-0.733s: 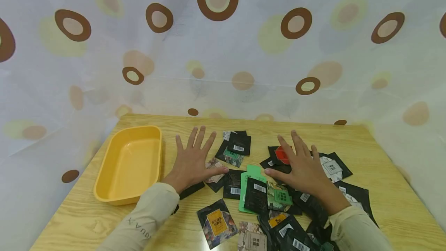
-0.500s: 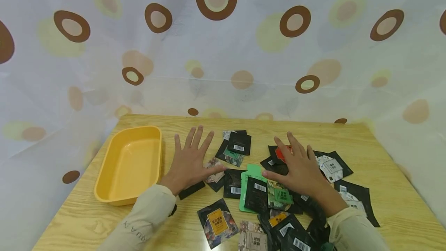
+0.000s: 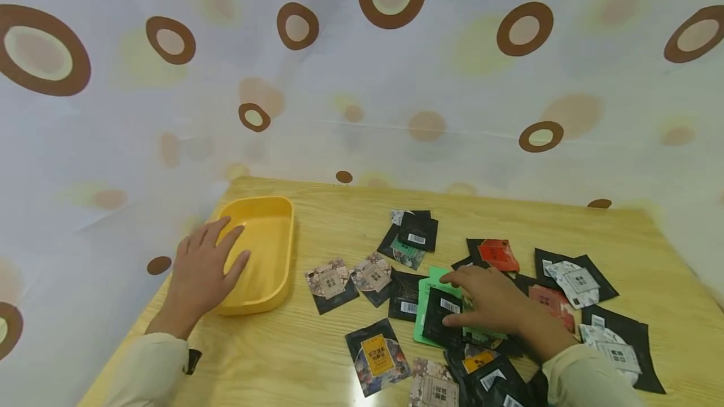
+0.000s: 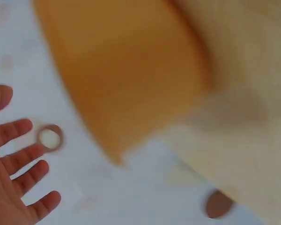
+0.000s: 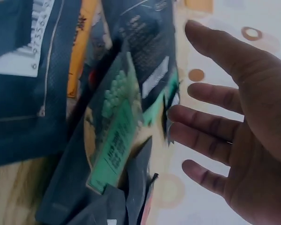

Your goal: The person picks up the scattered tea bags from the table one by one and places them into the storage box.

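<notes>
In the head view my left hand (image 3: 200,269) is at the near left side of the yellow plastic tray (image 3: 287,250), its spread fingers overlapping the rim. Nothing is between those fingers in the left wrist view, where the tray (image 4: 136,79) is blurred. My right hand (image 3: 492,300) hovers over a heap of small packets, thumb and fingers apart and holding nothing. Under its fingertips lie a black pouch with a barcode (image 3: 444,316) and a bright green packet (image 3: 423,309). The right wrist view shows a green-labelled pouch (image 5: 114,140) beside the hand.
Two floral-labelled pouches, one of them left of centre (image 3: 330,284), lie near the tray. An orange-labelled pouch (image 3: 378,357) lies toward the front. A small stack (image 3: 415,234) is farther back, and white-labelled pouches (image 3: 616,347) are at the right. A patterned curtain (image 3: 424,80) stands behind the wooden table.
My left hand has moved left from mid-table to the tray, uncovering a floral-labelled pouch. My right hand has turned inward over the heap, its fingers less spread. The head view has swung left.
</notes>
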Demonstrator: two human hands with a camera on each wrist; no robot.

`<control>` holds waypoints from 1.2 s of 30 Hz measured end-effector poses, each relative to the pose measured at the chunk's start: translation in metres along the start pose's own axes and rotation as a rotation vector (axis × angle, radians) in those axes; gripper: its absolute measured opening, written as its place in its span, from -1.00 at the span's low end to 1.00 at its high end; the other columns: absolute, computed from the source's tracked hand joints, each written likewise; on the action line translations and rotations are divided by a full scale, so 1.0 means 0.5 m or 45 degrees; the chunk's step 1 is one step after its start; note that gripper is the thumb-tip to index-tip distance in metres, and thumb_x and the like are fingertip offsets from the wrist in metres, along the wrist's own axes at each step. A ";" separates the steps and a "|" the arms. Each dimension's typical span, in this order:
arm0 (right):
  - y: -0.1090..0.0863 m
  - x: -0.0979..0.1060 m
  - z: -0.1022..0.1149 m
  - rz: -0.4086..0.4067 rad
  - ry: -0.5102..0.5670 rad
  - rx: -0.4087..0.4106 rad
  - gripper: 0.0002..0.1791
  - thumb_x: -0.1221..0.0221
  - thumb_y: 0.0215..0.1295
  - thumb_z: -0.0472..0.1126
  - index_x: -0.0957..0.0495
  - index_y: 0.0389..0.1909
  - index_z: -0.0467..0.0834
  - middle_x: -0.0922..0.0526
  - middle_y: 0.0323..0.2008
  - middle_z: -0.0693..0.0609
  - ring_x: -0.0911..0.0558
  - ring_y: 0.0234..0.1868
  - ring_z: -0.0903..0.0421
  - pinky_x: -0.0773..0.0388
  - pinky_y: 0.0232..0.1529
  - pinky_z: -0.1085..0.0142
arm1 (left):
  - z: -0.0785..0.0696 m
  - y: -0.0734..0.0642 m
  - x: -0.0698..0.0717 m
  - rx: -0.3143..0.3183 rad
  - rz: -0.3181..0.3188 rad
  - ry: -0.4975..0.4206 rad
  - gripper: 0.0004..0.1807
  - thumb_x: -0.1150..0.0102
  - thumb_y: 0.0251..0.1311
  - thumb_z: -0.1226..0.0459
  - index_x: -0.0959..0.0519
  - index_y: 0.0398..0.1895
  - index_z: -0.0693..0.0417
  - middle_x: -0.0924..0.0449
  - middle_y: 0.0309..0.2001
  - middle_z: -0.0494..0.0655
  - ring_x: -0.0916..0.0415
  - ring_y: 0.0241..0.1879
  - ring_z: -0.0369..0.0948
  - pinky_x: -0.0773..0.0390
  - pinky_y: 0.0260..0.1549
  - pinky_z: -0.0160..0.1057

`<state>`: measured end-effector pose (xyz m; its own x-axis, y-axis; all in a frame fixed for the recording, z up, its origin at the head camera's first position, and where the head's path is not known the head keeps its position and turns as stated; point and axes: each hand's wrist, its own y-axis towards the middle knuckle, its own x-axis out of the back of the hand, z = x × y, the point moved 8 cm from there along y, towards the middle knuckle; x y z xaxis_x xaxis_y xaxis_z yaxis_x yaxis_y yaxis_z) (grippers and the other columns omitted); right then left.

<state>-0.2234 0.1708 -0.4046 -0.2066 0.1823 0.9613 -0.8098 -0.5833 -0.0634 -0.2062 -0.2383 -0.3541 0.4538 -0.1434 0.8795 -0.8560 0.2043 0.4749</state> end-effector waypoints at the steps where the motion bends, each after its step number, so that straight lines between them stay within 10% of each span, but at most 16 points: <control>1: 0.001 -0.006 -0.002 0.019 0.000 0.003 -0.23 -0.34 0.04 0.36 -0.55 0.17 -0.04 -0.66 0.01 0.02 -0.64 0.00 -0.02 -0.44 0.07 -0.32 | 0.022 -0.016 -0.003 0.040 -0.011 -0.001 -0.50 -0.22 0.26 0.16 -0.51 0.22 0.17 -0.43 0.25 0.25 -0.39 0.16 0.24 -0.41 -0.03 0.27; 11: 0.030 -0.040 -0.009 0.123 0.023 0.010 -0.28 -0.43 -0.11 0.37 -0.54 -0.01 0.03 -0.61 -0.19 0.14 -0.57 -0.20 0.15 -0.50 -0.21 0.07 | 0.144 -0.109 -0.059 0.375 0.165 -0.184 -0.57 0.08 0.48 0.21 -0.46 0.23 0.35 -0.56 -0.04 0.34 -0.53 -0.17 0.23 -0.55 -0.27 0.21; 17: 0.039 -0.040 -0.014 0.110 0.148 0.056 -0.46 -0.38 0.05 0.28 -0.53 -0.15 -0.02 -0.44 -0.41 0.20 -0.33 -0.44 0.33 -0.29 -0.38 0.31 | 0.143 -0.094 -0.066 0.298 0.101 -0.191 -0.71 0.11 0.45 0.31 -0.54 -0.02 0.36 -0.62 -0.26 0.23 -0.53 -0.39 0.08 -0.54 -0.38 0.08; 25: 0.048 -0.029 -0.022 0.172 0.654 0.192 -0.81 -0.11 0.46 -0.09 -0.50 -0.32 -0.11 -0.38 -0.51 0.19 -0.30 -0.56 0.39 -0.32 -0.48 0.37 | 0.128 -0.076 -0.081 0.174 0.063 -0.248 -0.73 0.10 0.39 0.38 -0.38 -0.53 0.03 -0.26 -0.62 -0.16 -0.13 -0.58 -0.20 -0.18 -0.46 -0.25; 36: 0.134 0.032 0.051 0.100 0.960 0.206 -0.79 -0.01 0.53 -0.20 -0.46 -0.24 -0.27 -0.29 -0.59 0.11 -0.26 -0.63 0.28 -0.40 -0.55 0.32 | 0.107 -0.079 -0.081 0.021 0.012 -0.219 -0.62 0.05 0.40 0.38 -0.21 -0.62 -0.04 -0.05 -0.64 -0.25 0.03 -0.61 -0.31 -0.06 -0.48 -0.35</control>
<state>-0.2668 0.1144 -0.3866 -0.6247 0.5914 0.5099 -0.6990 -0.7146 -0.0278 -0.2042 -0.2924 -0.4102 0.3980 -0.3053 0.8651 -0.8647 0.1904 0.4649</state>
